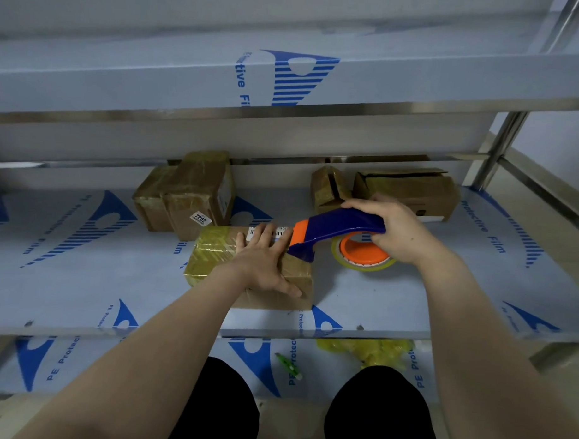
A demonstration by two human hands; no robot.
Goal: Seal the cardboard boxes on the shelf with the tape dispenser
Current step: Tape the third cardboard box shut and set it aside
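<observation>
Tape dispenser [340, 227], one: blue body, orange nose and hub, yellowish roll. Its front end sits on top of the nearest cardboard box [211, 249], in the middle of the shelf [410, 305].

Right hand [396, 229] is clamped round the dispenser's handle. Left hand [263, 261] lies spread flat on the same box, fingertips just beside the nose.

Barcode label [279, 233] on that box: digits unreadable.

Cardboard boxes: five, as far as can be told. The rear-left box [197, 190] is labelled "7202".

Shelf film reads "PE Protective Film".

Lower shelf [165, 362]: one green cutter [289, 367], one yellow crumpled wad [375, 350].
</observation>
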